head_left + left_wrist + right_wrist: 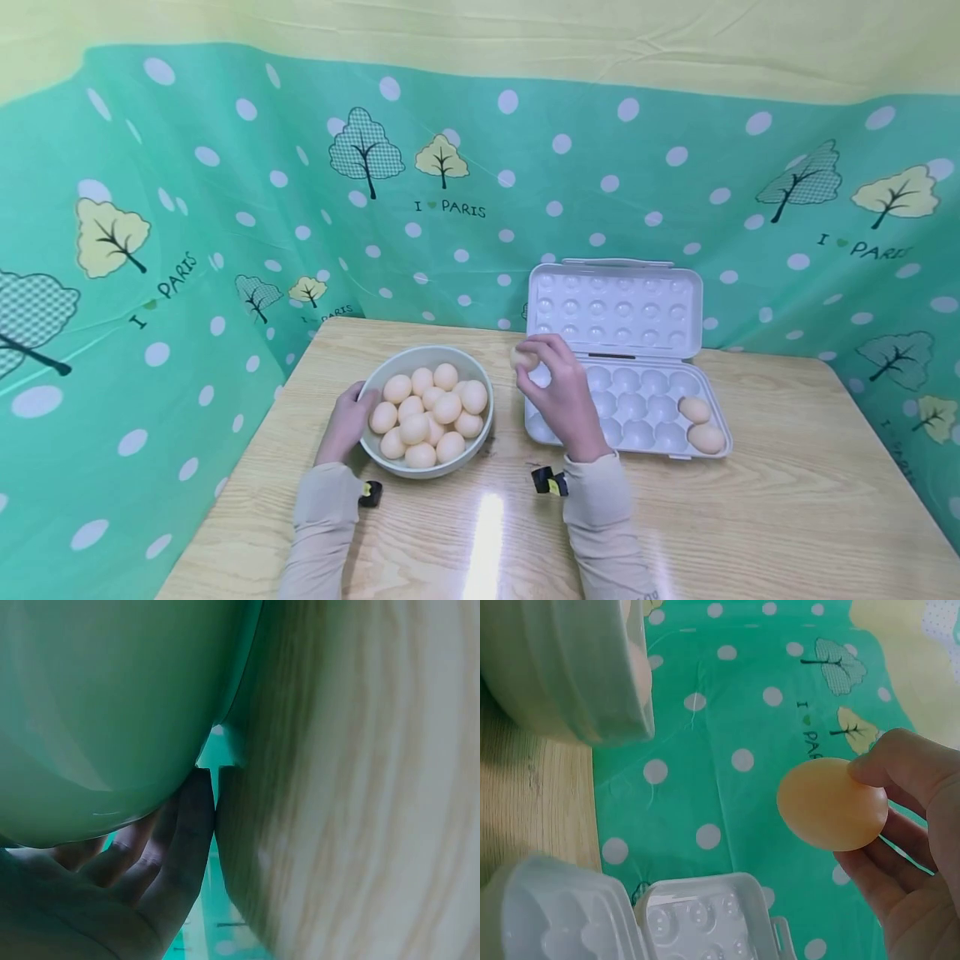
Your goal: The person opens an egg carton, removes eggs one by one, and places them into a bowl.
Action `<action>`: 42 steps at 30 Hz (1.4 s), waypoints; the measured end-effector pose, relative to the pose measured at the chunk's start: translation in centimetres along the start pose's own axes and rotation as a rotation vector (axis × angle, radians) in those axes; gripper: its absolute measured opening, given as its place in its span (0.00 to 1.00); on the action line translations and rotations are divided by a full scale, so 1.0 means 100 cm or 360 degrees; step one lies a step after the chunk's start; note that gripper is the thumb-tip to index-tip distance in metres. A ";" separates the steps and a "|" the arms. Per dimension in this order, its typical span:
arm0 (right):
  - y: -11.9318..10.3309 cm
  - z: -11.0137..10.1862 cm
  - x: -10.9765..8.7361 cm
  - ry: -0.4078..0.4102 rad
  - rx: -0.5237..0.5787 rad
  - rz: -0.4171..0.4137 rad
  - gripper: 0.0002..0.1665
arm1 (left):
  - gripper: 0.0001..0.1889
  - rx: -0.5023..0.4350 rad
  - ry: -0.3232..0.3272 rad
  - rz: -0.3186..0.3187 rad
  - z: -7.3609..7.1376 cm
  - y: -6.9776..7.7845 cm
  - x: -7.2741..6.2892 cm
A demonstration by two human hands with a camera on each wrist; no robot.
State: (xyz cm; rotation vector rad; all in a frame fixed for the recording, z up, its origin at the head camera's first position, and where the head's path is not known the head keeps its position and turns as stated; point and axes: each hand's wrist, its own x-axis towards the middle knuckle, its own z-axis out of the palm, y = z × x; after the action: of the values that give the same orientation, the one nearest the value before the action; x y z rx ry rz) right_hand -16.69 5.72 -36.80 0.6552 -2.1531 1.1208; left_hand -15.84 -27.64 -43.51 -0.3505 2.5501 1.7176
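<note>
My left hand point(348, 421) holds the left side of a pale green bowl point(442, 472), thumb at the rim and fingers along the outer wall. Several light brown eggs point(414, 428) are piled in the bowl. Between thumb and fingertips of my right hand point(566, 396) is one egg point(831, 804), raised above the left end of a white egg carton point(534, 427). The carton stands with its lid point(615, 308) up. Two eggs, one point(695, 409) behind the other point(707, 438), sit in cups at its right end. My right hand hides some left cups.
Bowl and carton stand side by side on a wood-grain table point(795, 483). Behind and to the sides hangs a green dotted cloth point(480, 242) printed with trees; the carton's lid stands close to it. A bright reflection lies on the tabletop between my forearms.
</note>
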 end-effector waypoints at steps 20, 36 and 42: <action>-0.032 0.035 -0.003 -0.0198 0.0065 -0.0284 0.14 | 0.27 -0.0020 -0.0025 -0.0031 -0.001 0.003 0.000; -0.039 0.059 -0.015 -0.0495 0.0056 -0.0337 0.15 | 0.26 -0.0020 -0.0024 -0.0038 -0.002 0.003 0.000; -0.043 0.063 -0.017 -0.0630 -0.0012 -0.0319 0.14 | 0.26 -0.0027 -0.0016 -0.0035 -0.002 0.003 0.000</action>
State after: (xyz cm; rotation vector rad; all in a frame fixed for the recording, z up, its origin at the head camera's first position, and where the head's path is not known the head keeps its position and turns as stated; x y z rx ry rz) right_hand -14.47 -1.62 -38.57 1.1415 -2.3459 0.9341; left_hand -15.84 -27.71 -43.14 -0.3685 2.5163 1.7299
